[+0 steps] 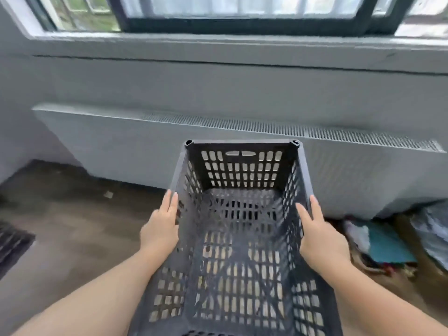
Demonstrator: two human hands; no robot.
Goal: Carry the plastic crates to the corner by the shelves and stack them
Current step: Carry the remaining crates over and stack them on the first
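Holding the dark plastic crate at frame centre, the left hand at 9 o'clock and right hand at 3 o'clock lie flat along its long top rims, fingers straight, pressing inward. Empty and perforated, it likely handles light and rigid; the smooth rims could slip, so the end-wall handle slot at 12 o'clock looks surer. No readable writing shows.

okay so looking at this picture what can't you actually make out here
Head view only:
- Crate: near end cut off by the bottom edge.
- Left hand and right hand: palms hidden against the crate's side walls.
- Shelves and corner: out of frame.
- Pile on the floor at right: too blurred to identify.
- Dark thing at left: cut by the edge.
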